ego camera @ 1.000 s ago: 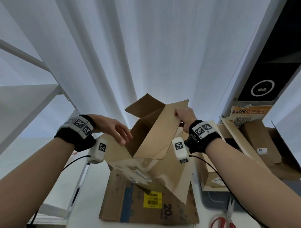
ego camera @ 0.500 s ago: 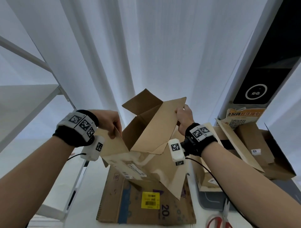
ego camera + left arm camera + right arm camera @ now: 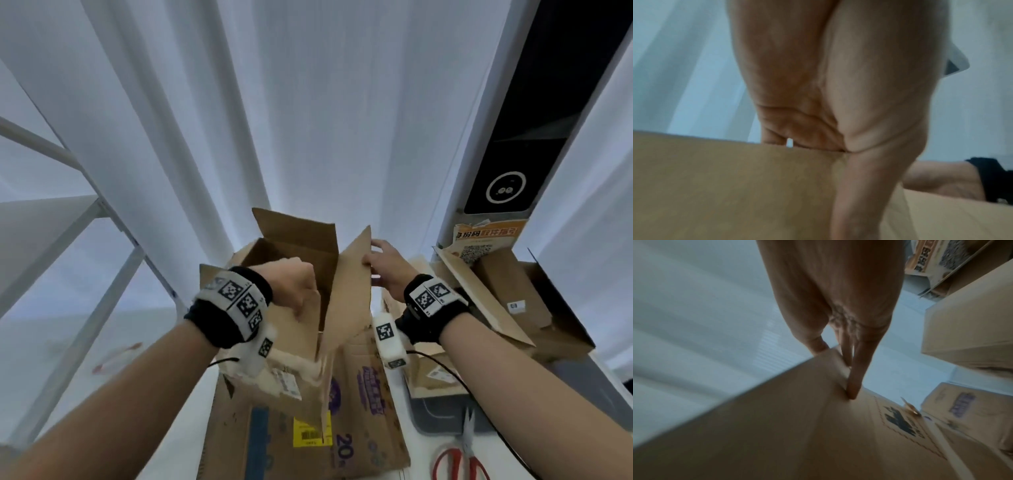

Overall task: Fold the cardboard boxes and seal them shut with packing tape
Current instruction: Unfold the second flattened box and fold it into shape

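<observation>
Head view, two hands [image 3: 294,287] [image 3: 385,269] gripping one open box [image 3: 294,359], one scissors [image 3: 462,459]

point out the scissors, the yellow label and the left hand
scissors [image 3: 459,462]: head view, on the red handle loop
yellow label [image 3: 308,432]: head view, middle of the sticker on the flat cardboard
left hand [image 3: 291,287]: head view, on the back of the hand gripping the box flap

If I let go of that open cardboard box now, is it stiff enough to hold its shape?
Probably only partly: the cardboard box looks thin, its flaps stand loose, untaped. The right hand holds one flap up; released, it may swing. Empty, it likely tips easily.
</observation>
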